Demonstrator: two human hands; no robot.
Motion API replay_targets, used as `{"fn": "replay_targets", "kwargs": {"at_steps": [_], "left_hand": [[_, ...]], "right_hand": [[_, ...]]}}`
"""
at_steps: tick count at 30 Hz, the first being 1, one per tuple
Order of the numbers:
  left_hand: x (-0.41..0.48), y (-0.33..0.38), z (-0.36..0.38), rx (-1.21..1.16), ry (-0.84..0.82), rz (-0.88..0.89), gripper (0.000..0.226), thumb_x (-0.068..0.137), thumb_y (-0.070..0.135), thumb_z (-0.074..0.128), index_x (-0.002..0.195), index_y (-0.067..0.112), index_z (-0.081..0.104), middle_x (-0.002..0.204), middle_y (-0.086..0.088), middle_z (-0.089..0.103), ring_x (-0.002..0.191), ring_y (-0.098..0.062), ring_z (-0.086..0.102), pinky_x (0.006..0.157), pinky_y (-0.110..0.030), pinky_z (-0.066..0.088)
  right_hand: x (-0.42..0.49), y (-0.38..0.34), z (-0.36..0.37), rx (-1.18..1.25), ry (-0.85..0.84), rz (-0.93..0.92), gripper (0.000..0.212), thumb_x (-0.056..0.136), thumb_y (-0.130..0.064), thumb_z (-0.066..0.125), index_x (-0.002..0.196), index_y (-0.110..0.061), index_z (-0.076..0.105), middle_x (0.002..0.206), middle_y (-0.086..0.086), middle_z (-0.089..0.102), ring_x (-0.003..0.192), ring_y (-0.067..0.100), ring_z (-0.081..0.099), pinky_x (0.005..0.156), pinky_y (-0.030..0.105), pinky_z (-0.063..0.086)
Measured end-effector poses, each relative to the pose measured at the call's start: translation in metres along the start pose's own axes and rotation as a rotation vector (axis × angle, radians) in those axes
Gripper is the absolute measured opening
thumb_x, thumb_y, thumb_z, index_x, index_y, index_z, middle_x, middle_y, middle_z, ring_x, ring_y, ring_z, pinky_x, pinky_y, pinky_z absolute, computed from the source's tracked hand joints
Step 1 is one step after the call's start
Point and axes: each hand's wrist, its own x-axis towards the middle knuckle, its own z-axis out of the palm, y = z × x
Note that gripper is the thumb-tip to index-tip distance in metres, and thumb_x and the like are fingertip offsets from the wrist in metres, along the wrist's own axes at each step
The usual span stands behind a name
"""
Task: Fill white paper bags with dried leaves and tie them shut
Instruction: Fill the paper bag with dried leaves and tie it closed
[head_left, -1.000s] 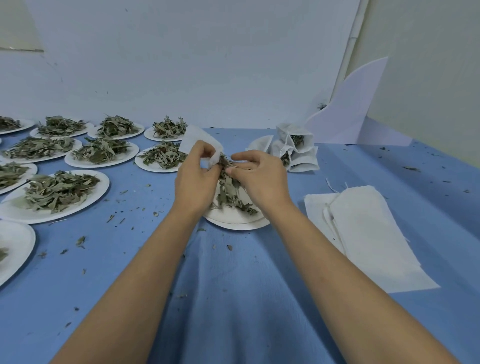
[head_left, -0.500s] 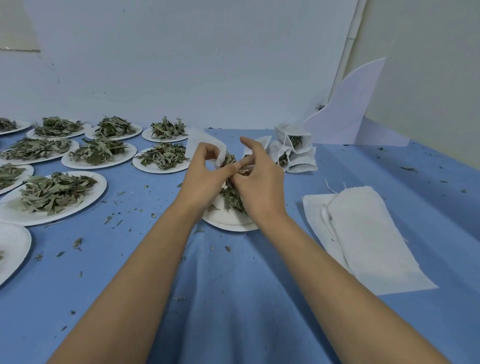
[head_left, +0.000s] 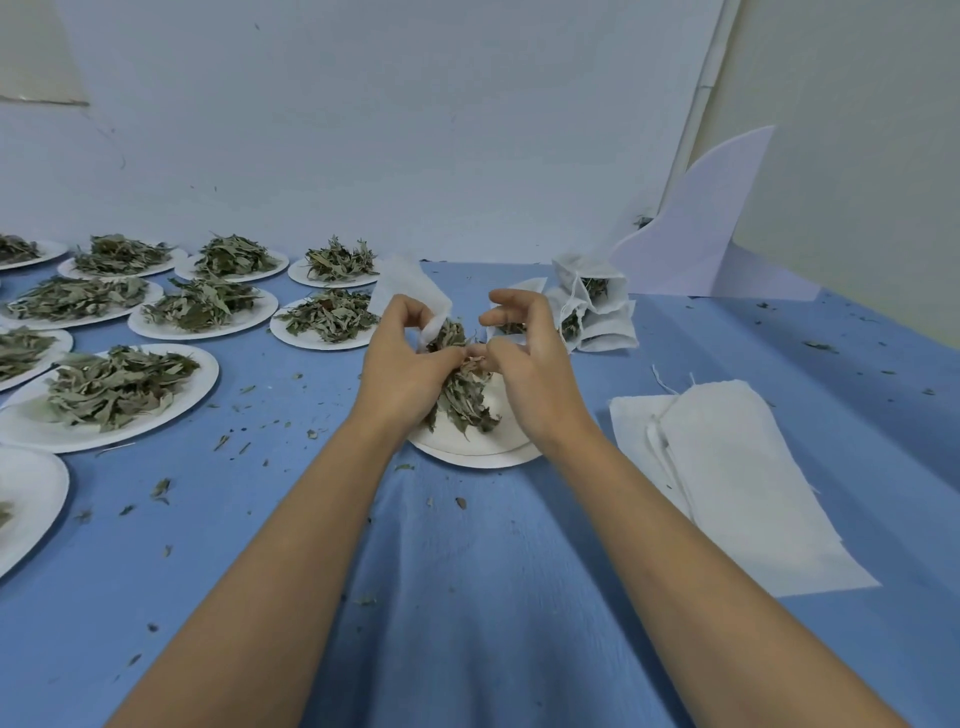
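The white bag (head_left: 410, 291), pinched by the left hand (head_left: 402, 364) just above the plate (head_left: 478, 452), should be held wide & leaves (head_left: 465, 402) pinched in the right hand (head_left: 530, 374) pushed in slowly w/o spills.

Eleven plates (head_left: 156, 431) of leaves (head_left: 119, 387), one bag (head_left: 410, 283) held up, perhaps four filled bags (head_left: 608, 332) piled behind, one stack of flat bags (head_left: 737, 467).

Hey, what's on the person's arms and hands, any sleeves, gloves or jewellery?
Nothing that shows. The left hand and right hand are bare, with no gloves or rings visible. The left forearm and right forearm are bare down to the frame's bottom edge, with no sleeve, watch or bracelet in view.
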Motion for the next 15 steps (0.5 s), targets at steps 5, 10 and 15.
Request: {"fn": "replay_targets", "kwargs": {"at_steps": [5, 10, 15], "left_hand": [[-0.002, 0.002, -0.001, -0.085, -0.003, 0.013, 0.037, 0.075, -0.002, 0.073, 0.077, 0.020, 0.044, 0.078, 0.006, 0.050, 0.060, 0.008, 0.052, 0.055, -0.009, 0.046], [-0.002, 0.002, 0.002, -0.106, 0.017, 0.024, 0.037, 0.073, 0.001, 0.077, 0.076, 0.021, 0.047, 0.080, 0.007, 0.052, 0.063, 0.016, 0.051, 0.059, -0.003, 0.042], [-0.001, 0.000, -0.002, -0.107, 0.039, 0.012, 0.034, 0.072, 0.004, 0.079, 0.077, 0.022, 0.052, 0.084, 0.009, 0.060, 0.074, 0.017, 0.057, 0.066, -0.004, 0.045]], "right_hand": [[0.012, 0.010, -0.005, -0.101, 0.084, 0.113, 0.029, 0.089, -0.015, 0.053, 0.118, -0.018, 0.056, 0.125, 0.000, 0.053, 0.110, 0.010, 0.054, 0.099, 0.031, 0.043], [0.012, 0.013, -0.007, 0.022, 0.111, 0.190, 0.015, 0.086, -0.013, 0.065, 0.079, -0.025, 0.070, 0.084, -0.003, 0.071, 0.087, 0.015, 0.068, 0.090, 0.039, 0.054], [0.012, 0.015, -0.006, -0.023, 0.155, 0.101, 0.012, 0.079, -0.007, 0.072, 0.083, -0.018, 0.076, 0.081, -0.006, 0.072, 0.082, 0.011, 0.069, 0.085, 0.030, 0.055]]}}
